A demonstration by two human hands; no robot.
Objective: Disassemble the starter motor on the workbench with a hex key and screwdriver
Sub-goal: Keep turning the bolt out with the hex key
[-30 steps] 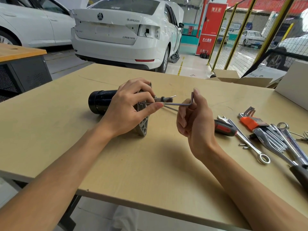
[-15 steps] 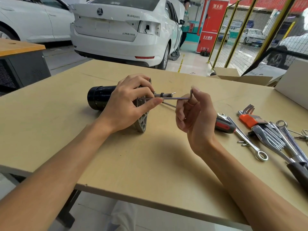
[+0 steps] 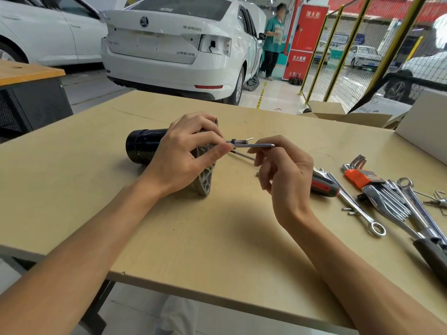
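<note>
Left hand is gripping the starter motor, steadying it, fingertips pinching the hex key; right hand, loosely curled, is turning its far end.

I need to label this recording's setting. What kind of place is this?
Most likely a car repair workshop or a training garage. A white car with its tail lamp removed stands behind the workbench, wrenches lie on the bench, and yellow mesh fencing divides the floor.
</note>
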